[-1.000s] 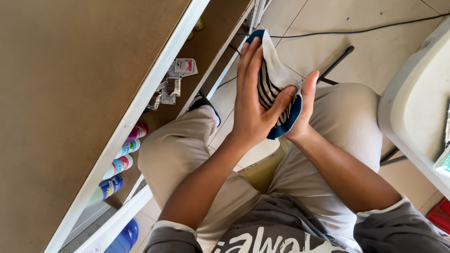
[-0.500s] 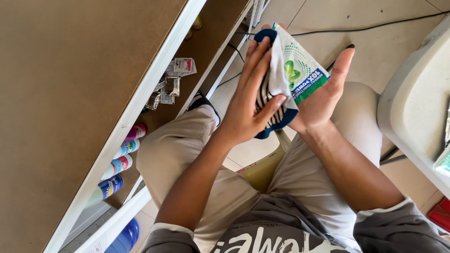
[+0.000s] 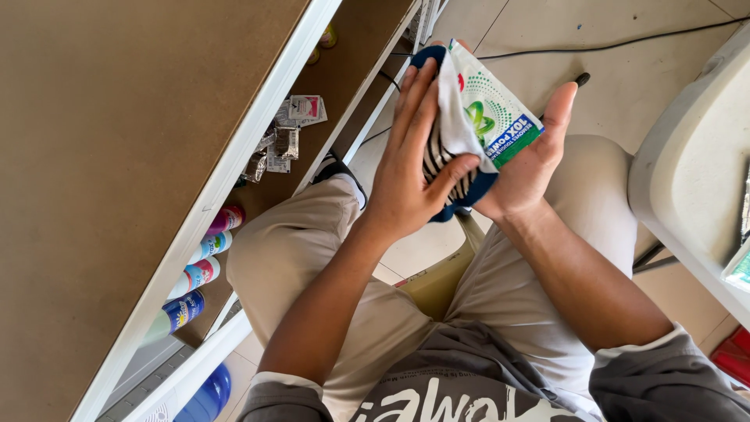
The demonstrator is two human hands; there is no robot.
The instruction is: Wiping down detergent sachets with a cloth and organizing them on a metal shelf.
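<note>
At the left of the frame, a brown tabletop [image 3: 117, 156] is seen, with a row of 4 small bottles [image 3: 199, 270] on the shelf beneath. At upper centre, the left hand [image 3: 410, 172] is closed around a striped dark-blue cloth [image 3: 445, 168], thumb pressed on it. A white-and-green sachet [image 3: 488, 117] is pinned against the cloth by the right hand [image 3: 531, 156], fingers half curled. A white chair [image 3: 695, 156] stands at the right.

Two hands [image 3: 406, 187], one sachet [image 3: 488, 117], four bottles [image 3: 199, 273]
</note>
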